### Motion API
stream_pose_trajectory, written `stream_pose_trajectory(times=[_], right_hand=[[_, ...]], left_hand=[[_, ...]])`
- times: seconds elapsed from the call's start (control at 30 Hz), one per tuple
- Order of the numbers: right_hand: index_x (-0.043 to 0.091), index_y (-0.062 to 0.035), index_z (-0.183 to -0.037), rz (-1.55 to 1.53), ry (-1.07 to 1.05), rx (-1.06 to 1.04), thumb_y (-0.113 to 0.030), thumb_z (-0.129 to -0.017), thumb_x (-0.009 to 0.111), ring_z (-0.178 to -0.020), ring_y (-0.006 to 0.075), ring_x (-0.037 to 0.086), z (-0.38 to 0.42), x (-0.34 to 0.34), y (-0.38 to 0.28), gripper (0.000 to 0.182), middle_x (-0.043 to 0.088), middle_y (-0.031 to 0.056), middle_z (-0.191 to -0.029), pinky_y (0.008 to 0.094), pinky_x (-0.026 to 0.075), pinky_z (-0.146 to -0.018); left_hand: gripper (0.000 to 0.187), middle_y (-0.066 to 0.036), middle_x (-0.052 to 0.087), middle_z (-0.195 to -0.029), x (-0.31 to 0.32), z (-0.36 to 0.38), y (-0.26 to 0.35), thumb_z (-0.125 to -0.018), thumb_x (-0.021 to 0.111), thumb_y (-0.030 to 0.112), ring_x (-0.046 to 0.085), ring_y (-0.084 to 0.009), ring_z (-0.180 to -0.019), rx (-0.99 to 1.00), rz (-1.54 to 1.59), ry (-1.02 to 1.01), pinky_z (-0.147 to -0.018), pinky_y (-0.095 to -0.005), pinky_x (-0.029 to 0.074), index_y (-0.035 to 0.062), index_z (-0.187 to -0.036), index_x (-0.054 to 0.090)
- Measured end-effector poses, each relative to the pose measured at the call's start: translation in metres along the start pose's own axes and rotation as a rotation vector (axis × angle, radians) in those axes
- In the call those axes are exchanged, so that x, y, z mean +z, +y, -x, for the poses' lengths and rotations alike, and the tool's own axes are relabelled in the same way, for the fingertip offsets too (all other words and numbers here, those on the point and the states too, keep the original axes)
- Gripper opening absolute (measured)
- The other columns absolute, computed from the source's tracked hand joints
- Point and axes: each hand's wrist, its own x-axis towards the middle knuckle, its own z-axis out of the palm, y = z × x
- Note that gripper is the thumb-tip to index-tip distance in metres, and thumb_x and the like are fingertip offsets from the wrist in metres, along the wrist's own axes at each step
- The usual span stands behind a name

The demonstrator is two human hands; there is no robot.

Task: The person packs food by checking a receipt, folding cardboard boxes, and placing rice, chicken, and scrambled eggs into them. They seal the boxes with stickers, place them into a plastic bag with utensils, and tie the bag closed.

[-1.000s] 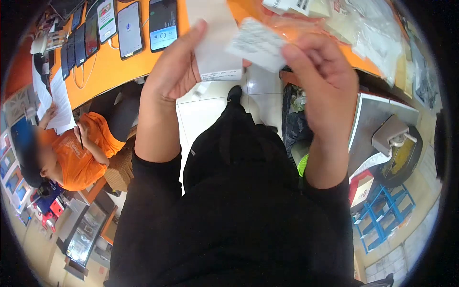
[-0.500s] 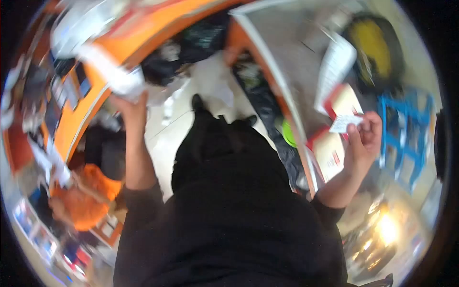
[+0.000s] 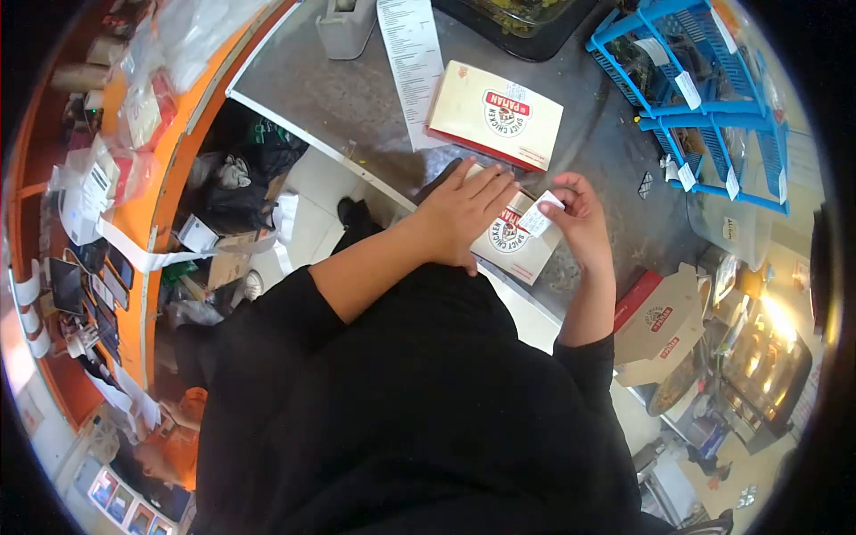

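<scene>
Head camera view shows us our left hand (image 3: pixel 465 214) lying open, palm down, on the nearer box (image 3: pixel 520 248), which rests on the grey counter (image 3: pixel 355 111). Our right hand (image 3: pixel 580 218), apart from the left one, pinches a small white slip (image 3: pixel 540 216) between thumb and fingers, at the right side of this box. Just beyond it we see the farther box (image 3: pixel 496 116), beside a long printed paper (image 3: pixel 413 69). To the right of both boxes we see the blue racks (image 3: pixel 713 116).
</scene>
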Motion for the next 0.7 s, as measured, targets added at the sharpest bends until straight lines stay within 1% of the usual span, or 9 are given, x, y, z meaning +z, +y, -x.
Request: stream_pose_trajectory(times=[0.27, 0.37, 0.43, 0.47, 0.5, 0.53, 0.57, 0.63, 0.7], right_hand=[[0.046, -0.0058, -0.116, 0.167, 0.131, 0.01, 0.005, -0.074, 0.072, -0.076, 0.0128, 0.06, -0.013, 0.007, 0.021, 0.05, 0.065, 0.0079, -0.091, 0.0242, 0.048, -0.066], [0.055, -0.0043, -0.105, 0.642, 0.366, -0.233, -0.005, -0.07, 0.075, -0.093, 0.0248, 0.06, 0.002, 0.011, 0.004, 0.04, 0.063, 0.0105, -0.101, 0.0375, 0.047, -0.081], [0.061, -0.0055, -0.1, 0.899, 0.273, -0.411, -0.015, -0.071, 0.074, -0.095, 0.0323, 0.059, 0.009, 0.007, 0.006, 0.034, 0.064, 0.0116, -0.1, 0.0423, 0.043, -0.087], [0.064, -0.0078, -0.1, 1.033, 0.156, -0.322, -0.019, -0.073, 0.071, -0.097, 0.035, 0.058, 0.014, 0.006, 0.012, 0.029, 0.064, 0.0119, -0.101, 0.0444, 0.041, -0.089], [0.066, -0.0076, -0.1, 1.006, 0.085, -0.457, -0.018, -0.076, 0.069, -0.098, 0.035, 0.058, 0.013, 0.007, 0.017, 0.027, 0.064, 0.0126, -0.1, 0.0466, 0.042, -0.087], [0.066, -0.0076, -0.102, 1.0, 0.092, -0.308, -0.018, -0.076, 0.068, -0.099, 0.0363, 0.058, 0.018, 0.01, 0.023, 0.027, 0.065, 0.0136, -0.1, 0.048, 0.042, -0.087], [0.067, -0.0063, -0.1, 1.116, 0.138, -0.35, -0.021, -0.077, 0.069, -0.098, 0.0368, 0.059, 0.023, 0.016, 0.014, 0.027, 0.066, 0.0144, -0.098, 0.0482, 0.042, -0.086], [0.062, -0.0058, -0.112, 1.149, 0.015, -0.183, -0.029, -0.073, 0.075, -0.107, 0.0363, 0.055, 0.026, 0.02, -0.002, 0.047, 0.062, 0.0163, -0.109, 0.0511, 0.039, -0.091], [0.045, -0.0039, -0.132, 1.161, -0.094, -0.254, -0.04, -0.063, 0.082, -0.118, 0.0367, 0.047, 0.039, 0.031, -0.015, 0.086, 0.051, 0.0184, -0.126, 0.0558, 0.033, -0.097]], left_hand=[[0.09, -0.015, 0.047, -0.125, 0.011, -0.014, 0.002, -0.053, 0.083, 0.028, 0.042, -0.0331, -0.123, -0.086, -0.133, -0.01, -0.105, -0.0581, 0.028, 0.0019, -0.13, 0.044], [0.084, -0.015, 0.049, -0.118, 0.021, -0.015, 0.006, -0.052, 0.079, 0.027, 0.045, -0.0329, -0.116, -0.1, 0.036, 0.02, -0.099, -0.055, 0.032, 0.0038, -0.126, 0.047], [0.082, -0.015, 0.05, -0.114, 0.02, -0.013, -0.003, -0.05, 0.078, 0.027, 0.047, -0.0325, -0.111, -0.088, 0.086, 0.067, -0.095, -0.0522, 0.034, 0.0043, -0.122, 0.048], [0.08, -0.015, 0.051, -0.113, 0.02, -0.013, -0.004, -0.05, 0.079, 0.026, 0.048, -0.0326, -0.109, -0.065, 0.071, 0.084, -0.092, -0.0509, 0.034, 0.004, -0.12, 0.048], [0.079, -0.015, 0.051, -0.112, 0.021, -0.012, -0.005, -0.05, 0.079, 0.026, 0.048, -0.0328, -0.109, -0.077, 0.092, 0.085, -0.095, -0.0516, 0.033, 0.0025, -0.119, 0.048], [0.084, -0.017, 0.05, -0.117, 0.025, -0.011, -0.007, -0.049, 0.079, 0.025, 0.047, -0.0346, -0.112, -0.067, 0.029, 0.023, -0.098, -0.0535, 0.031, -0.0001, -0.123, 0.046], [0.087, -0.018, 0.049, -0.121, 0.026, -0.009, -0.007, -0.05, 0.078, 0.025, 0.046, -0.0358, -0.116, -0.056, -0.003, 0.023, -0.1, -0.0547, 0.029, -0.0014, -0.126, 0.044], [0.089, -0.02, 0.047, -0.124, 0.03, -0.005, -0.009, -0.052, 0.077, 0.025, 0.044, -0.0355, -0.119, -0.011, -0.065, 0.063, -0.102, -0.0541, 0.029, -0.0036, -0.129, 0.042], [0.089, -0.02, 0.047, -0.126, 0.03, -0.001, -0.01, -0.055, 0.076, 0.027, 0.043, -0.0342, -0.12, 0.004, -0.078, 0.085, -0.102, -0.0528, 0.029, -0.0046, -0.13, 0.042]])
